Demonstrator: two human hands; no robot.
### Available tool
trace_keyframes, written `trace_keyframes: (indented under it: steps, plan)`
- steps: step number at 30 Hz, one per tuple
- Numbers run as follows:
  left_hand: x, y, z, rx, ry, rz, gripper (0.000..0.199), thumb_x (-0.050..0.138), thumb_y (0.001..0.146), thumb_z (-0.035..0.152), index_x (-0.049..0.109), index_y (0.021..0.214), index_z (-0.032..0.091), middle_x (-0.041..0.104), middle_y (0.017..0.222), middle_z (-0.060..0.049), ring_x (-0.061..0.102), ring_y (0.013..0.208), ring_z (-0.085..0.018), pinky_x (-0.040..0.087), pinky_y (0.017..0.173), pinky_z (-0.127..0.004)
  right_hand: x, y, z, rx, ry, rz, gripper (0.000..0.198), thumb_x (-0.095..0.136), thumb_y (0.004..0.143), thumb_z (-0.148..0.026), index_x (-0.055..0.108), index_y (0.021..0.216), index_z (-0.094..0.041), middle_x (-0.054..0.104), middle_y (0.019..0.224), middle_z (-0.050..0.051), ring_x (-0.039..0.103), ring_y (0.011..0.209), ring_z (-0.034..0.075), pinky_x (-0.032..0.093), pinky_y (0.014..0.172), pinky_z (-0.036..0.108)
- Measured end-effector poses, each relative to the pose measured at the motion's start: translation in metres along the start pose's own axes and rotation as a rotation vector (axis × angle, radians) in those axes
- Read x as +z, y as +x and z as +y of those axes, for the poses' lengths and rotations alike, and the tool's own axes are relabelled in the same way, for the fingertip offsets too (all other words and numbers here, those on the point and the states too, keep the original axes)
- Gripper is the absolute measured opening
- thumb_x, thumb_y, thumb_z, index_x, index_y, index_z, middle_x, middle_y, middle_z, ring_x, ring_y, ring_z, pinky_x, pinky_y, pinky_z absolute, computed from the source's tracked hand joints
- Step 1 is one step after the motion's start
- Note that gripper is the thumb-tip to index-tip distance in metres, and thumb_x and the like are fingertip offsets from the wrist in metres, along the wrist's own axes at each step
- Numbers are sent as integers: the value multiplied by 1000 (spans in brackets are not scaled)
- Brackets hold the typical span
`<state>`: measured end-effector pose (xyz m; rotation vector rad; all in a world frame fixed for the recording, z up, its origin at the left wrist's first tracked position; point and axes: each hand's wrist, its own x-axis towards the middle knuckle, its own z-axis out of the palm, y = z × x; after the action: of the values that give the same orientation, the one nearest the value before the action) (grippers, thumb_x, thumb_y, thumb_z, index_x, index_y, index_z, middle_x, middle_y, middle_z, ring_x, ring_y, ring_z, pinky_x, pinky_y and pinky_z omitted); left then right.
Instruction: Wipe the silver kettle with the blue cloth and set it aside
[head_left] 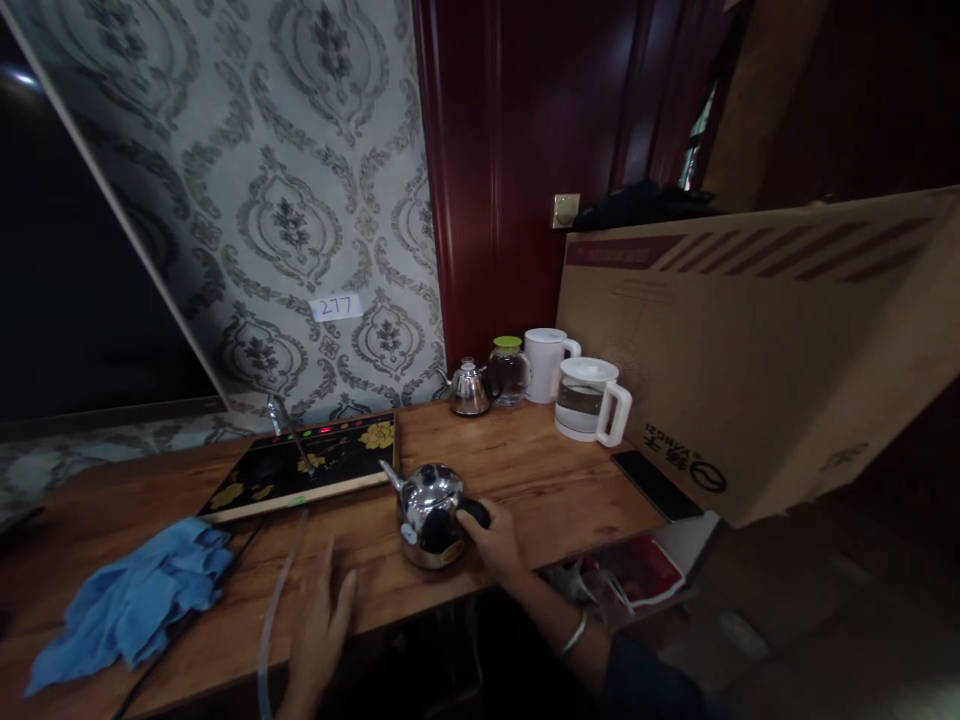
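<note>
My right hand [495,543] is wrapped round the black handle of a shiny metal kettle [431,505]. The kettle is upright at the front part of the wooden table [517,475], its spout pointing left toward the black tea stove panel [349,450]. Whether its base touches the wood I cannot tell. Near the table's front edge my left hand [321,610] is open, fingers stretched out, holding nothing. A clear hose [271,630] runs down just left of it. Further left lies a crumpled blue cloth [142,595].
At the back stand a second metal kettle [470,388], a glass jug with a green lid [508,372], a white kettle [544,365] and a glass pitcher [581,410]. A large cardboard box [735,340] borders the right side. A metal faucet [289,425] rises from the panel. Below is an open drawer [637,575].
</note>
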<state>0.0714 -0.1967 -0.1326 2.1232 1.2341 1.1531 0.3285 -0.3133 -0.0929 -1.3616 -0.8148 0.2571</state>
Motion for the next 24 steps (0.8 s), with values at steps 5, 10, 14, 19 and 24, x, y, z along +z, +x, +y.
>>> trace_keyframes:
  steps: [5, 10, 14, 19, 24]
  plan:
    - [-2, 2, 4, 2, 116, -56, 64, 42, 87, 59, 60, 132, 16, 64, 136, -14, 55, 132, -34, 36, 117, -56, -36, 27, 6, 13, -11, 65, 36, 67, 71, -53, 60, 59, -20, 58, 57, 0, 53, 58, 17, 42, 55, 26]
    - [-4, 3, 6, 60, 224, -99, 60, 40, 89, 57, 64, 126, 16, 67, 131, -12, 56, 130, -34, 41, 113, -56, -67, 61, 20, 17, -23, 156, 38, 67, 70, -55, 63, 59, -19, 62, 57, 1, 56, 57, 18, 44, 54, 27]
    - [-3, 5, 4, 102, 293, -116, 62, 38, 89, 56, 65, 125, 14, 68, 130, -13, 57, 129, -34, 42, 112, -56, -88, 90, 37, -2, -70, 240, 44, 67, 68, -61, 65, 61, -18, 64, 59, 2, 57, 59, 19, 45, 56, 28]
    - [0, 4, 1, 141, 355, -111, 58, 37, 91, 53, 66, 125, 17, 69, 129, -12, 58, 127, -33, 42, 111, -55, -110, 122, 57, -40, -169, 313, 49, 63, 69, -66, 66, 65, -17, 67, 63, 5, 58, 62, 21, 46, 60, 31]
    - [2, 4, -1, 173, 410, -100, 57, 37, 91, 53, 67, 123, 16, 69, 128, -12, 59, 125, -33, 42, 111, -55, -122, 149, 72, -55, -240, 359, 50, 60, 71, -67, 66, 67, -17, 68, 64, 7, 58, 63, 22, 46, 62, 32]
